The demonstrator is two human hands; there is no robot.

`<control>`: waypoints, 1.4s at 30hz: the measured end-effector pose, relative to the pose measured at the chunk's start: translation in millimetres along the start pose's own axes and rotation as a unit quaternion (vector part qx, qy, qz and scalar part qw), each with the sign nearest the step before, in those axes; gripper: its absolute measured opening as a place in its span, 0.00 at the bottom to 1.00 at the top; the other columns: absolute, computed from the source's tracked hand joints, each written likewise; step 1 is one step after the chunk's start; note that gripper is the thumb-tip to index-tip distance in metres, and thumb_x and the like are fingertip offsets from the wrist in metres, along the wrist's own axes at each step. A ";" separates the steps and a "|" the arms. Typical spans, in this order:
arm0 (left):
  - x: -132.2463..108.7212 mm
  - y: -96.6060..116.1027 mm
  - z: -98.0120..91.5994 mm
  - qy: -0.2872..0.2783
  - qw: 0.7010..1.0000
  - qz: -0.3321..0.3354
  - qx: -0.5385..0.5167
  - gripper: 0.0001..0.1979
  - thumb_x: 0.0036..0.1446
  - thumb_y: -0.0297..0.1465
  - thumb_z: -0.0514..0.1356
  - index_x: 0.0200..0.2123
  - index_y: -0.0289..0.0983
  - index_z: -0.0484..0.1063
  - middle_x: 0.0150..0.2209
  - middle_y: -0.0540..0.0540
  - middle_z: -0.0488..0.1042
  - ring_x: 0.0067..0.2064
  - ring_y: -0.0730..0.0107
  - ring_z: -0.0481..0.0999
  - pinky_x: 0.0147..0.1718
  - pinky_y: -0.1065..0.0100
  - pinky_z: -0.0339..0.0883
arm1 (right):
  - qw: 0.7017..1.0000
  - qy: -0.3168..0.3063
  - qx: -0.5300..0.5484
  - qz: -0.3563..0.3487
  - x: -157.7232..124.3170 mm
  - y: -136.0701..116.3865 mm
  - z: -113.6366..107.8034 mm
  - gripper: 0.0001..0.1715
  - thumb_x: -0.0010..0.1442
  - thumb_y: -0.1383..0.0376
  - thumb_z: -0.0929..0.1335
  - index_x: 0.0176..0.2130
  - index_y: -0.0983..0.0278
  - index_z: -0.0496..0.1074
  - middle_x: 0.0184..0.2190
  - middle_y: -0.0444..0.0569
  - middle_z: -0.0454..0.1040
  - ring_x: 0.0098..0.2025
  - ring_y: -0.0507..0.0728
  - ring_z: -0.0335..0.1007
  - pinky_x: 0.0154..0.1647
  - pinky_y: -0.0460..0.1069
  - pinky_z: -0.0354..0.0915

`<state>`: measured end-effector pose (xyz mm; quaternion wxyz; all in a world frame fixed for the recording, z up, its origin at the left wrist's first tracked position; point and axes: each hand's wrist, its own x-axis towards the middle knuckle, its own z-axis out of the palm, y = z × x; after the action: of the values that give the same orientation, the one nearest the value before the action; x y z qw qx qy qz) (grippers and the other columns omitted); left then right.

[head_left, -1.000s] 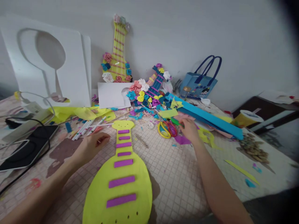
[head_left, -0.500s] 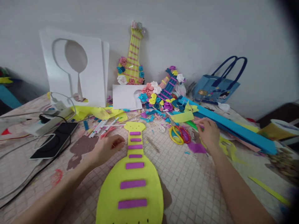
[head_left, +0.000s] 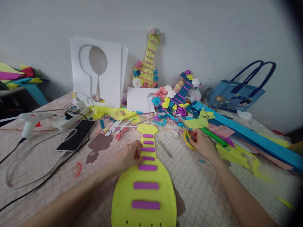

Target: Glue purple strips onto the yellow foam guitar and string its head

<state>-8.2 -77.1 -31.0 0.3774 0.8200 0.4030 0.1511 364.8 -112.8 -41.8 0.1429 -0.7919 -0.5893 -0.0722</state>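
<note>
Two contacts mid-frame: left hand (head_left: 129, 154) on guitar (head_left: 144, 193), right hand (head_left: 204, 145) on scissors (head_left: 186, 141); fingers (head_left: 138, 145) gripping, can't tell. Pin your guitar, lift scissors cleanly.

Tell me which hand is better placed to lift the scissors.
The right hand, most likely: it is right at the scissors, while the left hand is farther off, beside the neck of the yellow guitar-shaped board.

You've got soft, greyish light here, a dull shadow (head_left: 181, 203) right of your yellow guitar shape (head_left: 144, 194), and blur and blackness smothering your view's right edge!
</note>
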 end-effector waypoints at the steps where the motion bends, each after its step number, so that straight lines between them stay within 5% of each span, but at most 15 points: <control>1: -0.5 0.7 -0.7 0.002 1.000 -0.003 0.003 0.16 0.48 0.31 0.61 0.41 0.38 0.63 0.30 0.52 0.71 0.29 0.72 0.70 0.27 0.71 0.60 | 1.000 0.007 0.006 0.008 0.7 3.6 -0.6 0.17 0.56 0.57 0.65 0.43 0.63 0.62 0.33 0.51 0.75 0.32 0.59 0.72 0.27 0.48 0.56; 9: -11.1 18.4 -25.3 -0.077 0.994 -0.030 0.065 0.23 0.45 0.37 0.64 0.44 0.37 0.62 0.32 0.51 0.71 0.31 0.70 0.69 0.28 0.70 0.57 | 0.995 0.042 0.017 0.094 -3.0 31.4 -15.4 0.24 0.54 0.51 0.66 0.45 0.62 0.63 0.35 0.52 0.75 0.34 0.61 0.72 0.25 0.49 0.56; 15: -12.9 24.3 -30.5 -0.100 0.990 -0.041 0.089 0.20 0.43 0.35 0.64 0.39 0.37 0.64 0.32 0.51 0.69 0.31 0.70 0.67 0.27 0.71 0.53 | 0.996 0.024 -0.019 0.083 -6.7 41.4 -7.7 0.24 0.55 0.51 0.65 0.45 0.64 0.65 0.36 0.55 0.76 0.33 0.62 0.72 0.25 0.49 0.55; 19: -11.7 22.8 -31.3 -0.116 0.990 -0.041 0.076 0.21 0.41 0.33 0.65 0.40 0.37 0.64 0.32 0.52 0.70 0.30 0.71 0.67 0.26 0.71 0.53 | 0.994 0.080 0.012 0.067 -4.5 39.9 -13.4 0.19 0.58 0.52 0.63 0.42 0.63 0.68 0.36 0.56 0.76 0.36 0.62 0.71 0.29 0.50 0.57; 22: -11.0 22.5 -31.7 -0.111 0.990 -0.045 0.069 0.20 0.42 0.32 0.65 0.40 0.37 0.65 0.32 0.52 0.70 0.30 0.70 0.68 0.26 0.71 0.54 | 0.990 0.119 0.053 0.045 -0.3 27.9 -20.3 0.15 0.60 0.55 0.60 0.36 0.62 0.68 0.30 0.53 0.75 0.31 0.59 0.70 0.29 0.49 0.56; 27: -7.5 12.7 -30.4 -0.087 0.994 -0.047 0.054 0.23 0.42 0.34 0.65 0.43 0.37 0.66 0.32 0.51 0.72 0.31 0.69 0.70 0.27 0.71 0.57 | 0.990 0.094 0.106 -0.015 11.0 -8.0 -18.2 0.20 0.61 0.51 0.60 0.24 0.60 0.62 0.18 0.46 0.68 0.21 0.55 0.61 0.25 0.49 0.49; 34: -0.7 -4.3 -33.7 -0.095 0.995 -0.018 -0.014 0.19 0.49 0.35 0.61 0.44 0.35 0.66 0.28 0.51 0.73 0.29 0.71 0.71 0.28 0.71 0.61 | 0.977 0.044 0.198 -0.064 44.0 -42.6 -2.1 0.08 0.55 0.60 0.63 0.26 0.60 0.63 0.20 0.45 0.67 0.23 0.54 0.60 0.26 0.48 0.49; 38: 0.3 -3.0 -36.0 -0.080 0.997 -0.010 0.009 0.15 0.53 0.36 0.58 0.42 0.34 0.69 0.28 0.49 0.73 0.29 0.71 0.70 0.28 0.71 0.60 | 0.964 0.035 0.261 -0.049 58.8 -51.7 -3.0 0.13 0.55 0.58 0.64 0.23 0.60 0.60 0.17 0.42 0.61 0.21 0.52 0.54 0.25 0.48 0.46; 42: -0.1 -2.0 -36.6 -0.074 0.997 -0.005 0.014 0.15 0.55 0.39 0.56 0.40 0.35 0.71 0.29 0.49 0.74 0.29 0.71 0.70 0.27 0.71 0.59 | 0.935 -0.006 0.354 -0.030 43.6 -68.6 -9.3 0.19 0.57 0.55 0.64 0.20 0.61 0.58 0.15 0.41 0.58 0.20 0.51 0.52 0.22 0.47 0.47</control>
<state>-29.5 -58.2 -8.0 0.3951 0.8324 0.3798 0.0823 312.7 -57.7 -11.0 0.4081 -0.6724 -0.6011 0.1419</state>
